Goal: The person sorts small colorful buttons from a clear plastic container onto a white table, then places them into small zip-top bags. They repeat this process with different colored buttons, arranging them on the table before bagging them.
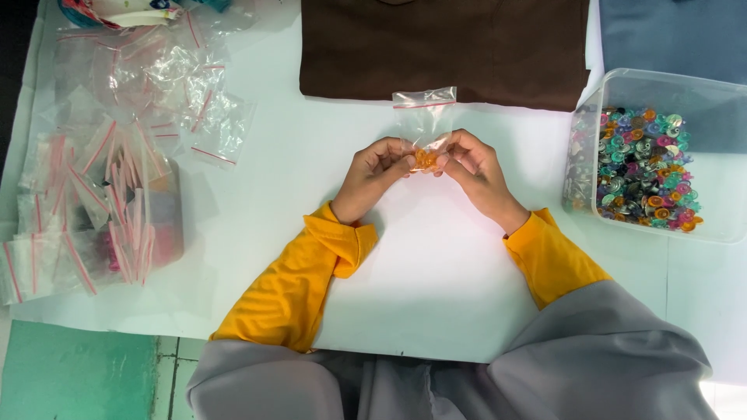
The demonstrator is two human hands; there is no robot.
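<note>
Seen from the head camera, the left hand (376,173) and the right hand (471,167) both pinch the lower end of a small clear plastic zip bag with a red seal strip (424,117), held just above the white surface (436,264). The bag stands upright, so the small orange pieces (425,159) sit gathered at its bottom between the fingertips. To the right, a clear rectangular plastic tub (704,93) holds mixed colourful small round pieces (642,167). At left lies a heap of empty clear zip bags (117,155). A folded brown cloth (443,47) lies beyond the hands.
</note>
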